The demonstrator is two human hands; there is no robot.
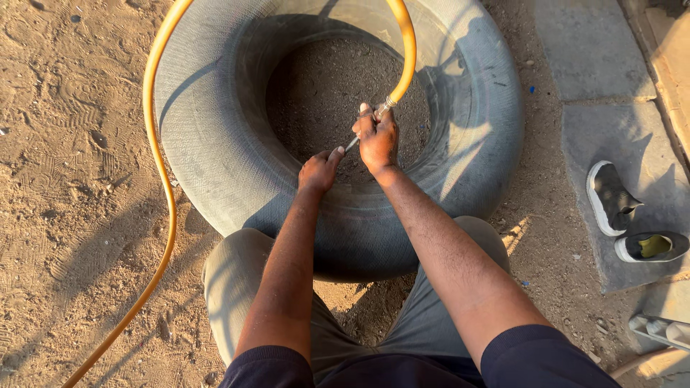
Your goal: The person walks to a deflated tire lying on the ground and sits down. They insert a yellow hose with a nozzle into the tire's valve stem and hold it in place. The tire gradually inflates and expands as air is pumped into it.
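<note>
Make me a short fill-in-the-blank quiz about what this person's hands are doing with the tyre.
1. The right hand grips the metal end of a ____ hose.
2. The grey tyre lies flat on ____ ground.
3. The left hand rests on the tyre's ____ rim.
4. A pair of ____ lies on the paving.

Missing words: yellow; sandy; inner; shoes

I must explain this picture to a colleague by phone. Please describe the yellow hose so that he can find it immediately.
Start at the big grey tyre lying flat on the sandy ground. Over its middle, the right hand grips a metal nozzle; the yellow hose runs from it, arcs over the tyre and trails down the left side. It is the only long, bright, curved line here.
</note>
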